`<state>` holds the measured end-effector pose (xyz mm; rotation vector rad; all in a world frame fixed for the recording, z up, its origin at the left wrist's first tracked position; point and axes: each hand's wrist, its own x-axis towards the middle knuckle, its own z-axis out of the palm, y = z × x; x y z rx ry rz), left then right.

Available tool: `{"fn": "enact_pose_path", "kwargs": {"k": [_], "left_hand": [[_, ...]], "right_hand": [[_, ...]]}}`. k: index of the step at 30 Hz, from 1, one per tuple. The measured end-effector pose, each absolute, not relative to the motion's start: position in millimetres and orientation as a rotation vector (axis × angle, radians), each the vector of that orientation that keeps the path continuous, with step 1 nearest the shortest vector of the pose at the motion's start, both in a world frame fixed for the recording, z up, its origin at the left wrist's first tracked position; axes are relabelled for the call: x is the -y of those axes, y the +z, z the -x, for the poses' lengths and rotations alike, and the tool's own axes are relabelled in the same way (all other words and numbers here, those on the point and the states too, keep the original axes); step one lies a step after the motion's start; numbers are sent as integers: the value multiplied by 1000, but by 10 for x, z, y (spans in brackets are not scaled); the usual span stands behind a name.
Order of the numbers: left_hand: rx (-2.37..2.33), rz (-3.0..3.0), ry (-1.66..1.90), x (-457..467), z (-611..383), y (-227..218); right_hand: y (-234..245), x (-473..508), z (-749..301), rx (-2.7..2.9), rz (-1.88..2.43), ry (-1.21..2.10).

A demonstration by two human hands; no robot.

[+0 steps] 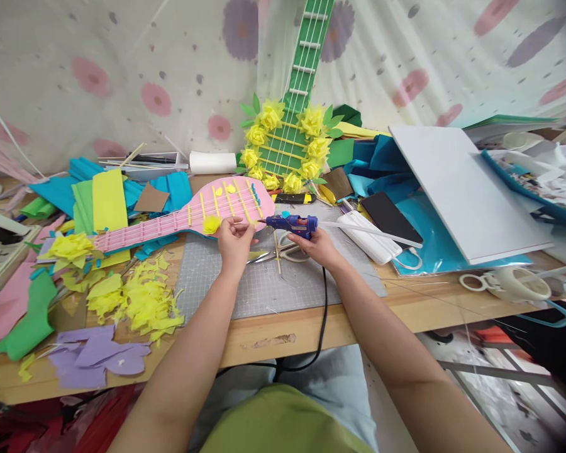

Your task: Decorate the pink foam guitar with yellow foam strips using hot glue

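the right hand [321, 247] is gripping a blue glue gun [290, 221], its tip pointing left at a small yellow piece [254, 224] that the left hand [236, 242] is pinching. the pink paper guitar [207, 207] is lying just beyond, stretching left off the grey mat [202, 283]. the person is probably applying glue; the next move is calling for fingertips keeping clear of the hot tip.
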<state>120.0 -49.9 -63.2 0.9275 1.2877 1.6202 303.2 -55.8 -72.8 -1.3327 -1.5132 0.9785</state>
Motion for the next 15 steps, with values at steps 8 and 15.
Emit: {"fn": "enact_pose_path", "kwargs": {"k": [8,15], "left_hand": [[-1291,-953,1616,499,-1206,-659],[-1294,-989,1583,505,-1212,-675]], "right_hand": [[-735,555,-3030,1521,1318,968],[-749,551,-3022,1515,1306,957]]}}
